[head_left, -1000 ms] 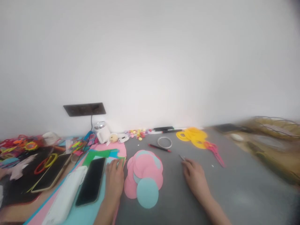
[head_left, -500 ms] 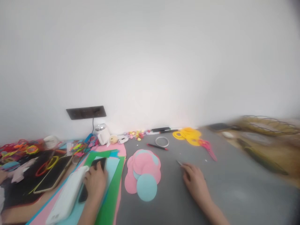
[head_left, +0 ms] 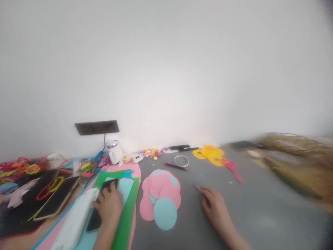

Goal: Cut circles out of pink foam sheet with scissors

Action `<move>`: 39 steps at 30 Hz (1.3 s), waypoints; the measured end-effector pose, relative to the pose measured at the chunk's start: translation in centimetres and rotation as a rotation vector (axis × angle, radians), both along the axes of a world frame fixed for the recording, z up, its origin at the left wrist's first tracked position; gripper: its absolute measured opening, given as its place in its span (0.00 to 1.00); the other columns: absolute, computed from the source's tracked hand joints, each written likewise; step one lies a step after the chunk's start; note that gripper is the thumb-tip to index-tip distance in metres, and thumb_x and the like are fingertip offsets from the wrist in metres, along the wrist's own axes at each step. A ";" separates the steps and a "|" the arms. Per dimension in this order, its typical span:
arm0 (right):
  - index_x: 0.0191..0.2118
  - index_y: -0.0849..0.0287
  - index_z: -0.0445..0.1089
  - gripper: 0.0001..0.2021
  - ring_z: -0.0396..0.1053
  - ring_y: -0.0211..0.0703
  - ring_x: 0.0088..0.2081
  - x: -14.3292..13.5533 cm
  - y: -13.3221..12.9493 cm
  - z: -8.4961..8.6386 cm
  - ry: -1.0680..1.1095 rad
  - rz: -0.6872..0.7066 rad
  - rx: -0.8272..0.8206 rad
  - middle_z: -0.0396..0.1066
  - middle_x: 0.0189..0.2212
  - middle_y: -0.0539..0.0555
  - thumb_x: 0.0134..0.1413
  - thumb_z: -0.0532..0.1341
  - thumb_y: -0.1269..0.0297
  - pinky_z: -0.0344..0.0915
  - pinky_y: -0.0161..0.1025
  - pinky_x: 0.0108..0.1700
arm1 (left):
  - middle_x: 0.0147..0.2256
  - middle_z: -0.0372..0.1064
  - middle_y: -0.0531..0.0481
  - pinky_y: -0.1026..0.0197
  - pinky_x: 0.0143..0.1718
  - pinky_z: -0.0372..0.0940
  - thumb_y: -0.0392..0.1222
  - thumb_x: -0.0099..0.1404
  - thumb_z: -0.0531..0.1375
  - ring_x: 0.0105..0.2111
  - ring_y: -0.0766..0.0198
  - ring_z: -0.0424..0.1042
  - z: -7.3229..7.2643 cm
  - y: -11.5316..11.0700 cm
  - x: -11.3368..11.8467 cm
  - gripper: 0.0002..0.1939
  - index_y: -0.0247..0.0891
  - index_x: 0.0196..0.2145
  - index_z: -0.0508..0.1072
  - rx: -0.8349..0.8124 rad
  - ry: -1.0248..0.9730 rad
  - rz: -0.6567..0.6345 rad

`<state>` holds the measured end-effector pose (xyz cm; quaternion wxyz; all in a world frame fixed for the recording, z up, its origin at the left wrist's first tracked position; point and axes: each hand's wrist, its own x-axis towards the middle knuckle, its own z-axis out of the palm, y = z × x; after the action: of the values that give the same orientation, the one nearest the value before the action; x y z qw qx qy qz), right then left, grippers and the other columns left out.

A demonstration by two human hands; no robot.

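Left of the paper circles (head_left: 165, 213), a dark phone (head_left: 94, 221) lies on coloured sheets (head_left: 128, 215). The left hand (head_left: 109, 205) covers it, fingers bent; whether they grip, I cannot tell. Right of the circles, low over the worktop (head_left: 191, 225), the right hand (head_left: 215, 206) pinches a small pointed tool (head_left: 197, 186).

Soft, even light brightens the white wall (head_left: 166, 86), strongest at its center and grayer toward the corners, while a pale sheen marks the gray tabletop (head_left: 249, 215). Haze softens the scene; the right edge appears smeared and stretched, possibly by a wide lens, with a dark upper corner.
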<state>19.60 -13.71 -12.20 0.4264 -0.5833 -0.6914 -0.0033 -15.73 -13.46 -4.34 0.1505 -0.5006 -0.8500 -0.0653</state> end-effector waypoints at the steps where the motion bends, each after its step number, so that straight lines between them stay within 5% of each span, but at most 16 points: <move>1: 0.37 0.56 0.70 0.13 0.69 0.50 0.42 -0.2 0.1 0.1 0.000 0.008 -0.002 0.71 0.39 0.58 0.54 0.49 0.69 0.65 0.51 0.45 | 0.46 0.65 0.31 0.38 0.48 0.54 0.39 0.66 0.45 0.50 0.40 0.62 -0.2 0.0 0.3 0.23 0.27 0.54 0.64 0.030 -0.002 -0.052; 5: 0.38 0.56 0.70 0.13 0.69 0.50 0.43 -1.3 0.4 0.3 0.001 0.025 -0.008 0.71 0.40 0.58 0.54 0.49 0.70 0.64 0.51 0.46 | 0.53 0.63 0.37 0.40 0.56 0.51 0.48 0.65 0.48 0.59 0.46 0.54 -0.4 -0.4 2.3 0.24 0.36 0.55 0.64 0.070 -0.224 -0.409; 7: 0.38 0.56 0.69 0.14 0.69 0.50 0.44 -1.9 0.4 0.4 -0.006 0.027 -0.015 0.70 0.41 0.58 0.54 0.48 0.71 0.64 0.51 0.46 | 0.59 0.56 0.40 0.41 0.58 0.50 0.53 0.63 0.51 0.62 0.48 0.48 -0.1 -1.0 3.7 0.30 0.41 0.61 0.56 -0.025 -0.395 -0.601; 10: 0.37 0.57 0.69 0.15 0.68 0.51 0.45 -2.4 0.3 0.3 -0.041 0.023 -0.029 0.70 0.42 0.59 0.54 0.47 0.73 0.64 0.51 0.45 | 0.65 0.40 0.37 0.29 0.57 0.35 0.61 0.38 0.67 0.64 0.35 0.31 0.6 -2.2 6.0 0.59 0.45 0.64 0.47 -0.296 -0.458 -0.790; 13: 0.36 0.57 0.70 0.15 0.67 0.51 0.45 -2.4 0.3 0.1 -0.076 0.021 -0.035 0.70 0.42 0.59 0.53 0.47 0.74 0.64 0.52 0.45 | 0.66 0.32 0.38 0.25 0.55 0.29 0.62 0.37 0.67 0.63 0.34 0.24 0.6 -3.3 7.8 0.62 0.47 0.65 0.42 -0.483 -0.427 -0.892; 19: 0.37 0.58 0.70 0.14 0.67 0.51 0.44 -2.1 0.4 -0.1 -0.109 0.032 -0.030 0.69 0.42 0.60 0.53 0.48 0.74 0.63 0.51 0.45 | 0.66 0.36 0.39 0.25 0.55 0.31 0.54 0.46 0.67 0.64 0.38 0.31 -1.6 -3.3 8.5 0.51 0.50 0.64 0.47 -0.417 -0.292 -0.991; 30: 0.37 0.57 0.71 0.17 0.68 0.51 0.43 -1.2 1.6 0.1 -0.201 -0.086 -0.103 0.70 0.42 0.59 0.51 0.47 0.76 0.63 0.50 0.43 | 0.62 0.50 0.36 0.30 0.56 0.45 0.45 0.60 0.59 0.63 0.41 0.44 -3.6 -0.1 8.6 0.32 0.46 0.61 0.56 -0.115 -0.042 -0.932; 36: 0.38 0.58 0.72 0.16 0.67 0.55 0.46 -0.5 2.5 0.8 -0.206 -0.153 -0.068 0.70 0.43 0.62 0.50 0.49 0.76 0.60 0.56 0.49 | 0.63 0.47 0.36 0.29 0.56 0.44 0.49 0.58 0.60 0.62 0.38 0.44 -3.7 0.2 8.3 0.36 0.46 0.62 0.54 -0.067 -0.011 -0.871; 39: 0.39 0.61 0.71 0.14 0.66 0.53 0.48 -1.7 3.1 2.1 -0.032 -0.055 -0.114 0.69 0.46 0.64 0.53 0.49 0.72 0.62 0.51 0.50 | 0.64 0.44 0.33 0.30 0.56 0.44 0.55 0.53 0.63 0.63 0.37 0.40 -3.9 -0.5 8.2 0.45 0.43 0.63 0.50 -0.088 -0.059 -0.825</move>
<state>17.87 -10.60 -10.09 0.3810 -0.6252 -0.6809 0.0149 -7.57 -13.96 -8.22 0.0657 -0.8031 -0.5841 -0.0981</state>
